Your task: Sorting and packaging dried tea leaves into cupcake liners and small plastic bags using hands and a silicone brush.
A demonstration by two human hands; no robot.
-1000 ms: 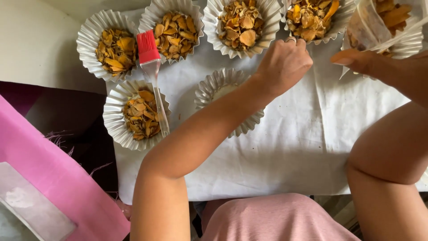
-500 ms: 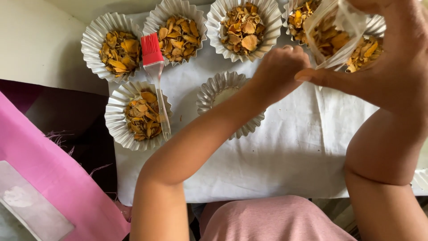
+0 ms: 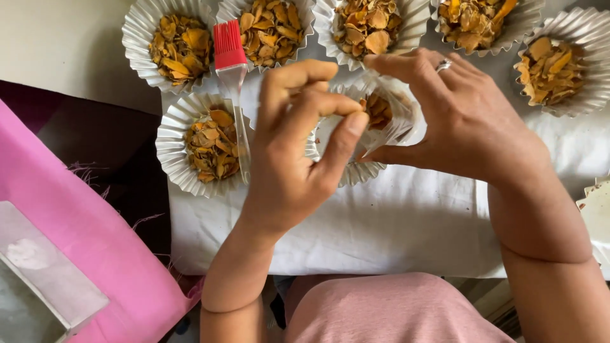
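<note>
A: What changed a second ago?

B: The right hand [image 3: 470, 121] brought the clear bag of dried orange slices [image 3: 387, 114] down from the far right; both hands pinch it over the near-empty foil cup [image 3: 356, 170]. The left hand [image 3: 298, 140] came off that cup.

A: Counts?

B: Six filled cups beyond the fingers, one red-bristled brush [image 3: 230, 70] left of them.

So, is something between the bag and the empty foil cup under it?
Nothing visible is. Both hands, left and right, hold the clear bag of dried orange pieces directly over the foil cup. The hands and bag hide most of the cup. The brush lies to its left, apart.
</note>
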